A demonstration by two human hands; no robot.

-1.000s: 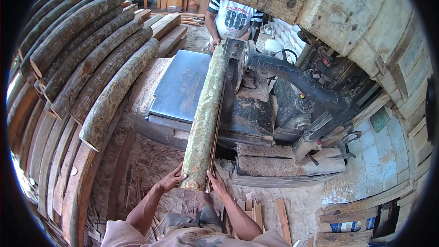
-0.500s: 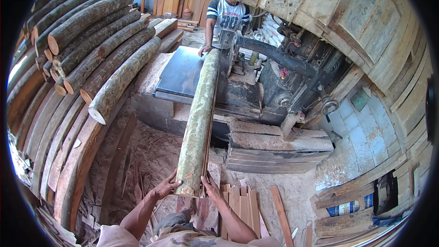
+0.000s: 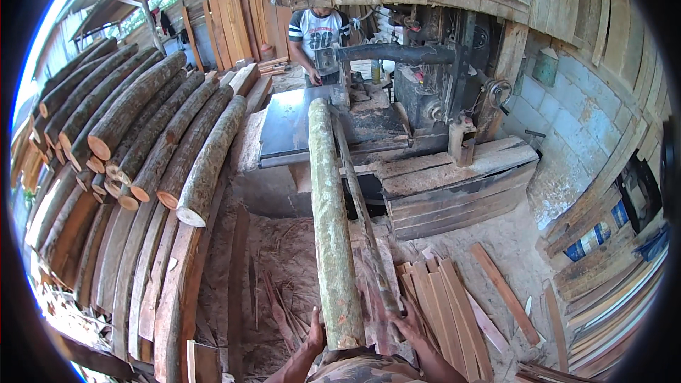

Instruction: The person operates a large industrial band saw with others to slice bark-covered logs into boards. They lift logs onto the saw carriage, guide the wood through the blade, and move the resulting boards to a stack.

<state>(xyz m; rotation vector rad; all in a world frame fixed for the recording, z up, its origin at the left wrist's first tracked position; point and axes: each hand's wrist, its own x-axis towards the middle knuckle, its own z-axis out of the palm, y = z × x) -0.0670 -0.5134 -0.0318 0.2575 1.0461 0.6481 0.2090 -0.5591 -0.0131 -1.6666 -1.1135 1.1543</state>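
Log [image 3: 333, 227] lies lengthwise ahead of & btwn the 2 hands: near end just right of L hand [image 3: 312, 333], far end at the saw table [image 3: 289, 128]. L hand is up against the log's side, fingers extended; can't tell if it grips underneath. R hand [image 3: 410, 326] pinches near end of 1 thin slab [image 3: 362, 216], w/ a gap btwn slab & log. Risks: log's round, so it could roll or drop at the near end if L hand slips, R being busy; slab could twist loose if its far end snags at the machine. Cut boards [image 3: 454, 312] lie just right of R hand, log pile [image 3: 142, 103] well left of L hand. Containers, all far ahead: bottle [image 3: 376, 71], contents too small to ID; reddish pot [image 3: 267, 52], inside hidden; green container [image 3: 545, 67] by the wall, off R hand's side, contents unclear. Co-worker [image 3: 319, 35] stands beyond the table, facing the hands
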